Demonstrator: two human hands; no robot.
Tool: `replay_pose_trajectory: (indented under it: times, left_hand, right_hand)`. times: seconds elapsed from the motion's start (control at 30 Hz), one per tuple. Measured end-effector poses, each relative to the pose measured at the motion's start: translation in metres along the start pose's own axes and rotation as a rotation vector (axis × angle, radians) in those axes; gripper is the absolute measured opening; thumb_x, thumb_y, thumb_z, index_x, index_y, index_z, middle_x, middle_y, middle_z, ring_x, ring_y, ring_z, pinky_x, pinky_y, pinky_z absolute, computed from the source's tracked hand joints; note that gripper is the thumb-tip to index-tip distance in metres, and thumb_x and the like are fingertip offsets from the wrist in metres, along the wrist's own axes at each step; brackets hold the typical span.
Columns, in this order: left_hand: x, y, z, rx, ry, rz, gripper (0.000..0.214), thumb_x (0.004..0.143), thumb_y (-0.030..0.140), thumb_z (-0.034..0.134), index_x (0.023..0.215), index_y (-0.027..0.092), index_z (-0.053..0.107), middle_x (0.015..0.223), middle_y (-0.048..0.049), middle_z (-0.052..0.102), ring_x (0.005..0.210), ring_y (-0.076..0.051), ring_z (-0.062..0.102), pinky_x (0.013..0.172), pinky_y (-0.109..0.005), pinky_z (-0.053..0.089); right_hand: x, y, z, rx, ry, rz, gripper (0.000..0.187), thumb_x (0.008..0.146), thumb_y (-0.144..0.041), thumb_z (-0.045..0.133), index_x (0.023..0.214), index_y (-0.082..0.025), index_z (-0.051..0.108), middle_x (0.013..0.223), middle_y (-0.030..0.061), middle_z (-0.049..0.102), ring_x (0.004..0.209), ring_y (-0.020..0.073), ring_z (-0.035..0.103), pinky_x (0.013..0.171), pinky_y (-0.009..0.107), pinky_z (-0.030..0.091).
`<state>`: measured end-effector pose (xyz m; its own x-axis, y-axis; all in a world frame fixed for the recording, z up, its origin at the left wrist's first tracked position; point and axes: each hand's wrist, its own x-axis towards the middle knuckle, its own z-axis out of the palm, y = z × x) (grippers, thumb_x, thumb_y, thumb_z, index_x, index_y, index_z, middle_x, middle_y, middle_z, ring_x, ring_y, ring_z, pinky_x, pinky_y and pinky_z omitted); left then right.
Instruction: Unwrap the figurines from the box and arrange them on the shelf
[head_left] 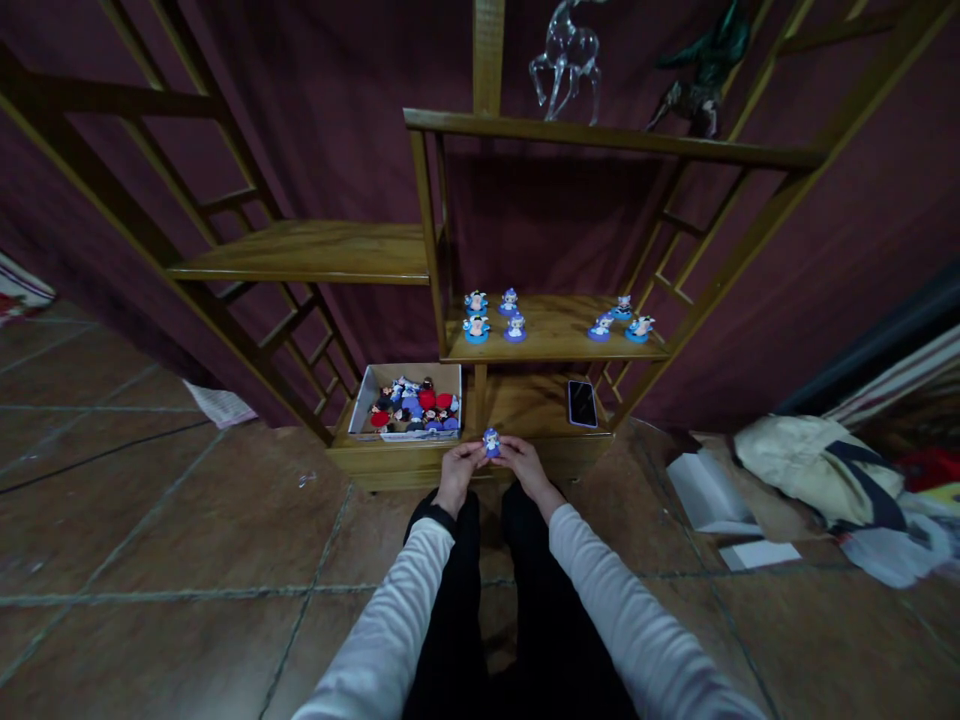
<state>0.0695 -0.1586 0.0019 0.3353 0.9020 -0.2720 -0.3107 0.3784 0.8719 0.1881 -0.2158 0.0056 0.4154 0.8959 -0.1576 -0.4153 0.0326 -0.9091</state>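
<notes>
Both my hands meet in front of a low wooden shelf unit (420, 462). My left hand (459, 470) and my right hand (525, 462) pinch a small blue and white figurine (491, 442) between their fingertips. Just beyond my left hand, a white box (364, 398) on the bottom shelf holds several small figurines in red, blue and black. On the middle shelf (555, 328) stand several more blue figurines, one cluster at the left (495, 315) and another at the right (621, 322).
A dark phone (582, 403) lies on the bottom shelf to the right. A glass deer (566, 60) and a dark bird figure (701, 70) stand on the top shelf. Bags, cloth and white boxes (810, 480) are piled on the tiled floor at right.
</notes>
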Motion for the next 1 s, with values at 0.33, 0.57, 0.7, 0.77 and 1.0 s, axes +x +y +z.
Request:
replay_pose_trajectory:
  times: [0.33, 0.57, 0.7, 0.77, 1.0]
  left_hand:
    - [-0.0032, 0.0025, 0.0041, -0.004, -0.010, -0.005, 0.027, 0.053, 0.023, 0.081, 0.071, 0.010, 0.065, 0.066, -0.0036, 0.066, 0.063, -0.013, 0.063, 0.073, -0.031, 0.052]
    - [-0.0015, -0.0010, 0.0037, -0.032, 0.016, -0.001, 0.023, 0.054, 0.020, 0.079, 0.069, 0.011, 0.063, 0.067, -0.0029, 0.065, 0.063, -0.011, 0.062, 0.070, -0.028, 0.052]
    - [-0.0015, -0.0032, 0.0043, -0.029, 0.018, 0.011, 0.020, 0.057, 0.020, 0.077, 0.069, 0.012, 0.063, 0.067, -0.0028, 0.064, 0.063, -0.011, 0.061, 0.069, -0.027, 0.051]
    - [-0.0018, -0.0040, 0.0048, -0.029, 0.011, 0.020, 0.020, 0.057, 0.020, 0.077, 0.069, 0.012, 0.063, 0.067, -0.0028, 0.064, 0.063, -0.011, 0.061, 0.069, -0.027, 0.050]
    - [-0.0023, -0.0059, 0.0053, 0.010, -0.027, 0.048, 0.029, 0.053, 0.026, 0.078, 0.072, 0.013, 0.062, 0.070, -0.0034, 0.066, 0.065, -0.013, 0.062, 0.070, -0.029, 0.048]
  right_hand:
    - [0.0027, 0.0024, -0.0007, -0.035, 0.024, -0.008, 0.035, 0.059, -0.042, 0.072, 0.081, -0.016, 0.061, 0.076, 0.0016, 0.065, 0.065, 0.0162, 0.065, 0.064, 0.034, 0.057]
    - [0.0051, 0.0055, 0.0001, -0.009, 0.024, -0.005, 0.034, 0.058, -0.041, 0.073, 0.076, -0.018, 0.057, 0.071, -0.0010, 0.063, 0.061, 0.0145, 0.065, 0.061, 0.032, 0.056]
    - [0.0052, 0.0050, 0.0022, -0.019, 0.038, -0.004, 0.032, 0.058, -0.041, 0.071, 0.072, -0.018, 0.055, 0.070, -0.0018, 0.062, 0.061, 0.0139, 0.064, 0.063, 0.032, 0.056]
    - [0.0047, 0.0043, 0.0028, -0.020, 0.043, -0.006, 0.031, 0.058, -0.039, 0.071, 0.071, -0.018, 0.054, 0.069, -0.0022, 0.062, 0.063, 0.0138, 0.064, 0.064, 0.032, 0.056]
    - [0.0031, 0.0040, 0.0045, -0.014, 0.042, -0.028, 0.030, 0.057, -0.039, 0.071, 0.067, -0.017, 0.052, 0.070, -0.0025, 0.060, 0.067, 0.0154, 0.064, 0.067, 0.035, 0.056]
